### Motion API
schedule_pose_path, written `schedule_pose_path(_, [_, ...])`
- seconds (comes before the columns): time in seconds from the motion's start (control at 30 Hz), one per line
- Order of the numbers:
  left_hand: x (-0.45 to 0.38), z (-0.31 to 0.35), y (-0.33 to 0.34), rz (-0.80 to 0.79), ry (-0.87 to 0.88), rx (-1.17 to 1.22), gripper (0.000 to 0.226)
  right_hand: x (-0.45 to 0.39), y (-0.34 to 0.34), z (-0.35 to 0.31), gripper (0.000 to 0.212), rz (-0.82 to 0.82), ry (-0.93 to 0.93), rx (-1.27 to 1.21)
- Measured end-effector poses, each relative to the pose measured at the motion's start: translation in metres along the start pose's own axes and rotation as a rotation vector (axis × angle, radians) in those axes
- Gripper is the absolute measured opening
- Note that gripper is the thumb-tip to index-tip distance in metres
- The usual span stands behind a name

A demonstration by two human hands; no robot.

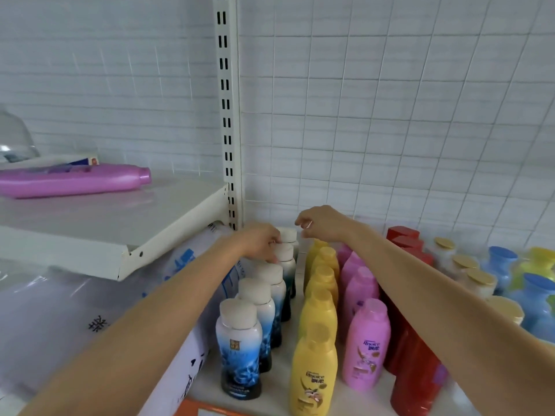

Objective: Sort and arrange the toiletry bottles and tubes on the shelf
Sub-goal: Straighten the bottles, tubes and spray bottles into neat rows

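Note:
Rows of bottles stand on the white lower shelf (288, 394). A row of blue-and-white bottles (240, 346) runs back toward the wall. My left hand (261, 241) grips the white cap of a bottle (285, 253) near the back of that row. My right hand (321, 223) hovers just right of the rearmost white cap, fingers loosely curled, holding nothing. To the right run rows of yellow bottles (313, 367), pink bottles (365, 343) and red bottles (417, 379), the red ones partly hidden by my right forearm.
White bottles with gold caps (477, 280) and blue bottles (537, 298) stand at the far right. A purple bottle (75, 180) lies flat on the upper left shelf (126, 223). Plastic-wrapped white packs (90, 319) sit under it. A slotted upright (226, 115) and wire grid back the shelf.

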State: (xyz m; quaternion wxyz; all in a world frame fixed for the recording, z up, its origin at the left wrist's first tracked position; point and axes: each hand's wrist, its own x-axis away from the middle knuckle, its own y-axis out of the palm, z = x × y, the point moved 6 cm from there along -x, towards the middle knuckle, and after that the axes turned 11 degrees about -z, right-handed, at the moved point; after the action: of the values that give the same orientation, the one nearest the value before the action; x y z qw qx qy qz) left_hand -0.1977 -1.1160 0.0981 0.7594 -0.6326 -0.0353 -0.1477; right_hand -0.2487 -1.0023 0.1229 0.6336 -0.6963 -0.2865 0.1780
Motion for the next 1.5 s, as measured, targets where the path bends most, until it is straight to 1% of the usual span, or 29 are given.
schedule_pose_path(0.07, [-0.002,-0.001,0.004,-0.011,0.013,0.034,0.059,-0.013,0.005,0.000,0.044,-0.013,-0.004,-0.036])
schedule_pose_path(0.17, [-0.007,-0.004,0.004,0.015,0.022,0.097,0.053,-0.028,0.014,-0.002,0.048,-0.042,-0.022,-0.061])
schedule_pose_path(0.3, [-0.012,-0.011,0.001,0.050,0.010,0.117,0.041,-0.042,0.022,0.001,0.046,-0.054,-0.047,-0.065])
schedule_pose_path(0.37, [-0.013,-0.017,-0.003,0.062,-0.010,0.133,0.039,-0.048,0.021,0.004,0.044,-0.043,-0.047,-0.028])
schedule_pose_path(0.5, [-0.015,-0.023,-0.010,0.056,-0.035,0.088,0.034,-0.054,0.018,0.010,0.040,-0.052,-0.034,0.022])
schedule_pose_path(0.57, [-0.016,-0.027,-0.011,0.055,-0.050,0.079,0.035,-0.056,0.017,0.015,0.039,-0.045,-0.016,0.023])
schedule_pose_path(0.7, [-0.019,-0.030,-0.011,0.016,-0.068,0.180,0.040,-0.059,0.017,0.021,0.039,-0.051,-0.005,0.015])
schedule_pose_path(0.8, [-0.021,-0.029,-0.012,-0.015,-0.077,0.190,0.044,-0.058,0.018,0.020,0.042,-0.084,-0.044,-0.028])
schedule_pose_path(0.9, [-0.022,-0.030,-0.011,-0.027,-0.080,0.190,0.041,-0.058,0.020,0.018,0.037,-0.112,-0.069,-0.004])
schedule_pose_path(0.93, [-0.022,-0.030,-0.011,-0.030,-0.080,0.184,0.039,-0.058,0.020,0.017,0.039,-0.126,-0.073,-0.003])
schedule_pose_path(1.0, [-0.022,-0.032,-0.010,-0.037,-0.077,0.183,0.033,-0.058,0.020,0.014,0.050,-0.179,-0.077,-0.012])
schedule_pose_path(1.03, [-0.022,-0.033,-0.009,-0.040,-0.075,0.187,0.031,-0.059,0.019,0.013,0.055,-0.200,-0.076,-0.002])
schedule_pose_path(1.1, [-0.022,-0.034,-0.009,-0.040,-0.069,0.190,0.030,-0.060,0.016,0.013,0.053,-0.200,-0.055,0.077])
schedule_pose_path(1.17, [-0.022,-0.034,-0.009,-0.039,-0.059,0.216,0.036,-0.062,0.012,0.016,0.049,-0.163,-0.021,0.180])
schedule_pose_path(1.23, [-0.020,-0.034,-0.008,-0.043,-0.040,0.246,0.040,-0.062,0.014,0.018,0.051,-0.169,-0.003,0.211])
schedule_pose_path(1.3, [-0.019,-0.034,-0.007,-0.052,-0.018,0.262,0.041,-0.062,0.017,0.018,0.052,-0.178,-0.007,0.157])
schedule_pose_path(1.4, [-0.019,-0.034,-0.007,-0.061,0.001,0.265,0.043,-0.061,0.016,0.015,0.052,-0.156,-0.039,-0.014])
schedule_pose_path(1.5, [-0.019,-0.035,-0.007,-0.070,-0.006,0.265,0.043,-0.062,0.015,0.010,0.051,-0.146,-0.069,0.010])
